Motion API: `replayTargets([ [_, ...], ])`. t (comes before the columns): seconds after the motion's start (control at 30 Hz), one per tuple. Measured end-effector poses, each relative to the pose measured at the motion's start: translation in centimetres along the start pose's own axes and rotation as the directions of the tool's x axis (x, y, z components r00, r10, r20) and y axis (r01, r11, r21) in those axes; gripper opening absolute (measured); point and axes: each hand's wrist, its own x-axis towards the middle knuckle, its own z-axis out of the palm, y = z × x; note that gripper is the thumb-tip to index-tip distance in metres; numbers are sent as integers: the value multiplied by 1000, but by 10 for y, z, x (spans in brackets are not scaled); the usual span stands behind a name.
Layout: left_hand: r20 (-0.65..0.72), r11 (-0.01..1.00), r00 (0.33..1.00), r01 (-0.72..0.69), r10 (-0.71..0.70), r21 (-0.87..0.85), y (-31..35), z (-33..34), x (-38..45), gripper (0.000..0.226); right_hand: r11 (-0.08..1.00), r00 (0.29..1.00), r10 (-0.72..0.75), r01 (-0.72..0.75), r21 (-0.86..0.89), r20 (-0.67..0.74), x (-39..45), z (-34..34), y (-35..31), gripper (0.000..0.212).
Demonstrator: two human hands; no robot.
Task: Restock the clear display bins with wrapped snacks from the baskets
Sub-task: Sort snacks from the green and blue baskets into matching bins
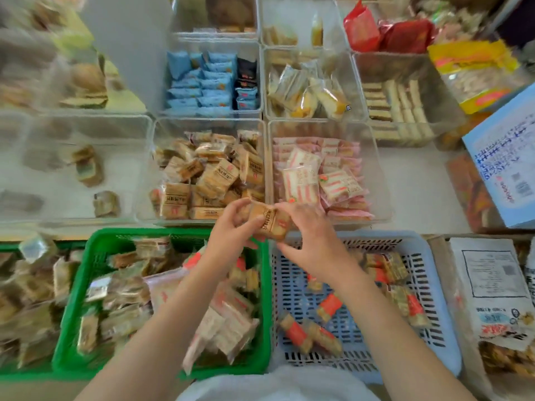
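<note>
While two baskets (pixel 162 369) sit below, both hands (pixel 231 233) grip one wrapped snack (pixel 267 219).

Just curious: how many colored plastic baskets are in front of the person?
2 fully seen: a green basket on the left, a blue basket on the right. Another green edge at far left may be a third.

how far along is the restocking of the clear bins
Done: the clear bin of tan wrapped snacks looks well filled. In hand: both the left hand and right hand hold tan packets at its front edge. Left: the green basket remains full; the blue slatted basket holds a few.
</note>
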Motion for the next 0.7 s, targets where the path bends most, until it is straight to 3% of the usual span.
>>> replayTargets([
  [0.17,-87,990,986,-140,142,35,26,-78,32,45,998,999,-27,29,61,-42,64,25,-57,58],
  [0.23,-161,918,929,-279,332,281,24,-103,48,45,998,998,21,-17,55,-65,92,30,-71,54],
  [0.3,-140,716,880,-266,453,646,15,-125,62,59,993,990,107,-103,48,-89,121,26,-80,50],
  [0.4,7,388,926,-166,378,907,-6,-144,73,80,961,953,264,-246,128,-151,167,21,-85,45],
  [0.47,54,319,957,-148,287,936,-22,-147,77,87,942,914,328,-298,155,-239,198,25,-83,41],
  [0.53,65,340,963,-155,261,928,-30,-146,79,90,937,903,346,-319,143,-256,224,37,-77,38],
  [0.6,60,357,965,-152,254,922,-32,-146,79,89,940,936,341,-340,30,-85,240,54,-69,42],
  [0.67,56,367,967,-148,249,918,-33,-144,79,87,931,932,334,-302,-206,142,245,66,-63,52],
  [0.7,55,373,968,-147,244,916,-33,-144,79,87,920,927,329,-271,-282,182,245,69,-61,54],
])
